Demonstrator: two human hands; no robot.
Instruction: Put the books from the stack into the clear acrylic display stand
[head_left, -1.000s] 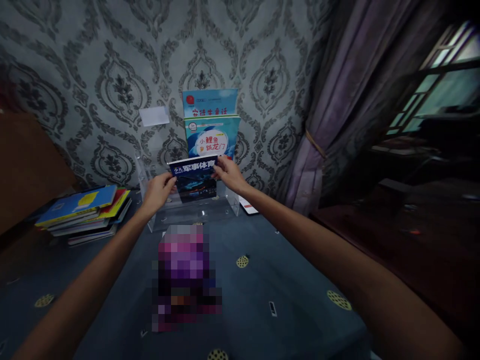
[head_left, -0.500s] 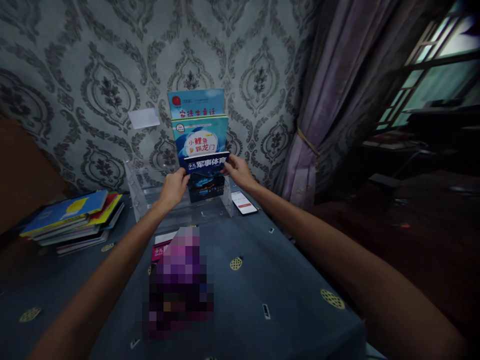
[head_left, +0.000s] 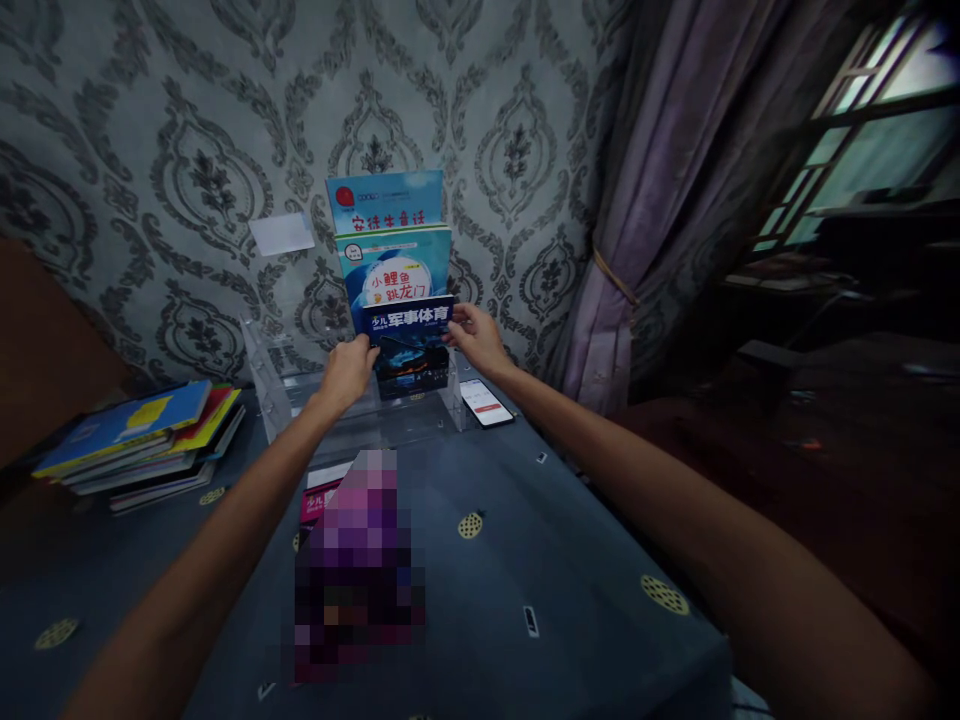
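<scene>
A dark blue book (head_left: 411, 345) stands upright at the front of a clear acrylic rack (head_left: 345, 425). My left hand (head_left: 351, 368) is closed on its left edge, and my right hand (head_left: 478, 340) grips the upper right edge. Behind it rises a light blue book (head_left: 394, 262) with red lettering in a white circle. A taller blue book (head_left: 386, 195) shows at the back. Lower parts of both rear books are hidden by those in front. On the table before the rack lies a pink-and-purple book (head_left: 319, 502), mostly blurred out.
Several books lie in a stack (head_left: 142, 430) on the left. Beside the rack's right end rests a phone (head_left: 486, 402) with a lit screen. A patterned dark cloth covers the table (head_left: 585, 560). A purple curtain (head_left: 637, 200) hangs at right, by the papered wall.
The view has shifted slightly. Both hands stay on the dark blue book's edges, and its cover now tilts a little differently, with its picture catching the light another way.
</scene>
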